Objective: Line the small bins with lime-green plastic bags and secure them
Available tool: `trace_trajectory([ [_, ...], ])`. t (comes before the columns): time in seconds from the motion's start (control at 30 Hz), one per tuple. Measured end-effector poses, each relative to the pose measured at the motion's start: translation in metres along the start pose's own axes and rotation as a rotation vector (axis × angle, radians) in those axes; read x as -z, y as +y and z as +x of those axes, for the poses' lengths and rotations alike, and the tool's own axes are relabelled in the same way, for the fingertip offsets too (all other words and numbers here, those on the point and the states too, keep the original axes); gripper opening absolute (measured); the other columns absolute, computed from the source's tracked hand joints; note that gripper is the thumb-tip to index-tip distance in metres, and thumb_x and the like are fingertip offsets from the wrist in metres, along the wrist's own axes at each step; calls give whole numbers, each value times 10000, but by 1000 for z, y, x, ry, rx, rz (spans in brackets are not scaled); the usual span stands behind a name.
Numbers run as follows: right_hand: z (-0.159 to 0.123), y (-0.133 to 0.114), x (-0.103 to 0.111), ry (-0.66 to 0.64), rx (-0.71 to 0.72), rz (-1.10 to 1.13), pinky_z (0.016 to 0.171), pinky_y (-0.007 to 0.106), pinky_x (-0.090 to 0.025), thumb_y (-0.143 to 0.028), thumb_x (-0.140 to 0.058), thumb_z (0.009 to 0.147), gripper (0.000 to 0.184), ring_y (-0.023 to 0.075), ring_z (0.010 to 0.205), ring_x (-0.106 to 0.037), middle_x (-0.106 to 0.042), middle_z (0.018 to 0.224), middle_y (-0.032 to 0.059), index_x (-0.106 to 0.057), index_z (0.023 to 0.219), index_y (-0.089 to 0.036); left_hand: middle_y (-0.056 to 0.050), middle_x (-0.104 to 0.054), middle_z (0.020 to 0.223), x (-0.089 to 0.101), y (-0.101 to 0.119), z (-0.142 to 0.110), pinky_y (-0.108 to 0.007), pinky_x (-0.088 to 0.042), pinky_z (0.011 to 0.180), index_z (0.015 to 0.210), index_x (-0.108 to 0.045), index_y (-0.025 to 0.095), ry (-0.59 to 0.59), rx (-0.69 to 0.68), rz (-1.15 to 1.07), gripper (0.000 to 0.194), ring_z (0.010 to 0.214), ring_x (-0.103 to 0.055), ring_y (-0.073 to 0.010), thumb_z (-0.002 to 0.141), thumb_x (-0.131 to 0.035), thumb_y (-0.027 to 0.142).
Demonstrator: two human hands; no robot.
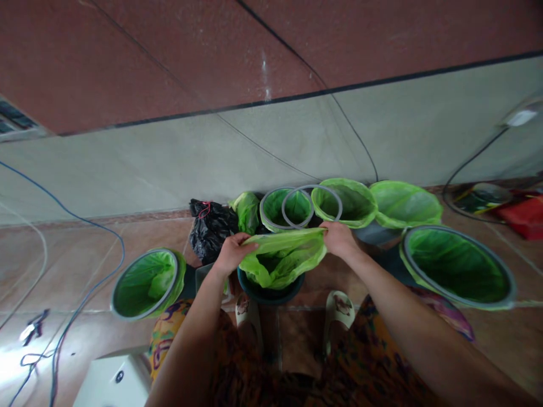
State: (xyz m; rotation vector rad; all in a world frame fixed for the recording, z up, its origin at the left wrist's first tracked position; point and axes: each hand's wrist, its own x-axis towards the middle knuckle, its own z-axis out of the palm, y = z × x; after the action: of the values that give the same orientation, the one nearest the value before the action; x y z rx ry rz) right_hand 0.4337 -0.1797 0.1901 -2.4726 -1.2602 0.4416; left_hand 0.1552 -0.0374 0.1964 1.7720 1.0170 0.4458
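Between my feet stands a dark trash can [271, 295], with a light-green trash bag [288, 254] hanging into it. My left hand [233, 251] pinches the bag's left edge, thumb on top. At the opposite edge, my right hand [338, 237] grips the plastic, and the mouth of the bag is stretched between both hands above the can. A loose grey ring [285, 210] leans on the bins just behind. Much of the can's rim is covered by the bag.
Green-lined bins stand along the wall, including one with a grey rim [263, 213]. More lined bins stand at left [116, 294] and right [507, 277]. A tied black bag [212, 232] sits behind my left hand. Cables [121, 243] cross the floor; a white box [112, 381] is lower left.
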Motion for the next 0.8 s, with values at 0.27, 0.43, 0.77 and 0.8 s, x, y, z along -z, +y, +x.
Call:
trace_trajectory([
  [0.27, -9, -3, -2, -322, -7, 59, 623, 257, -526, -95, -583, 735, 281, 186, 637, -695, -765, 892, 100, -756, 949, -150, -119, -725, 1043, 17, 1, -7, -306, -504, 840, 981, -750, 170, 243, 131, 838, 338, 948, -696, -250, 749, -533, 56],
  [0.43, -24, -9, -10, -666, 102, 244, 423, 210, -445, -120, -620, 708, 162, 134, 444, -619, -755, 828, 69, -714, 830, -164, -204, -700, 1143, 37, -10, -5, -373, -522, 846, 1138, -717, 120, 507, 327, 875, 408, 994, -703, -316, 793, -500, 97],
  [0.77, -25, 1, -21, -746, 15, 133, 597, 318, -575, -227, -771, 664, 248, 219, 653, -704, -737, 798, 89, -718, 900, -169, -187, -769, 1025, 49, -24, -5, -363, -540, 806, 1072, -778, 119, 481, 393, 711, 360, 977, -720, -338, 804, -548, 185],
  [0.8, -25, 2, -20, -739, 67, 112, 677, 348, -591, -256, -791, 653, 322, 246, 764, -726, -750, 914, 104, -722, 959, -183, -178, -769, 1029, 45, -23, -5, -355, -535, 827, 1056, -782, 130, 451, 362, 740, 348, 989, -718, -328, 811, -541, 183],
])
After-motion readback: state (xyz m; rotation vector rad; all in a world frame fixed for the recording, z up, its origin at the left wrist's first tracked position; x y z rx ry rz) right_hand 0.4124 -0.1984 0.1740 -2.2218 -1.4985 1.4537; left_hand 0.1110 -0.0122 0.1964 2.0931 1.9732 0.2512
